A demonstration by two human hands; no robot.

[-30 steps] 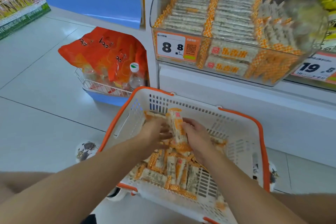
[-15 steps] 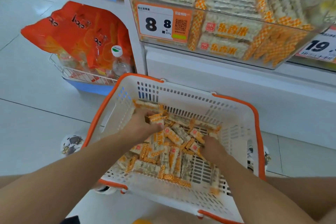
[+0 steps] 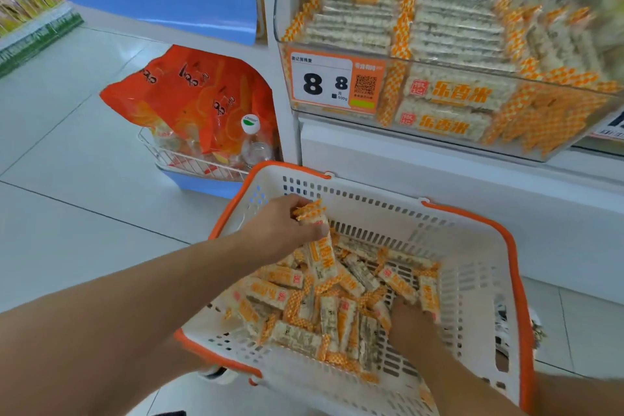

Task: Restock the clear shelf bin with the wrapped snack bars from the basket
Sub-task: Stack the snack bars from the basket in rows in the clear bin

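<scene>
My left hand (image 3: 280, 230) gripped one wrapped snack bar (image 3: 319, 246) above the basket (image 3: 479, 273); my right hand (image 3: 410, 321) was buried in the loose bars (image 3: 304, 300), grip indeterminate. Clear shelf bin (image 3: 449, 132) looked nearly full, but many bars remained unshelved.

Open-topped basket (image 3: 479, 223) under overhanging clear bin (image 3: 506, 132)

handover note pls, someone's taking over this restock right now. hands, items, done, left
Left hand: grips a few wrapped snack bars, lifted above the pile.
Right hand: down in the pile, fingers hidden; grip unclear.
Basket: on the floor below the shelf, many loose bars inside.
Clear shelf bin: already holds neat rows.
Left: carry the held bars up to the bin, then move the rest.
</scene>
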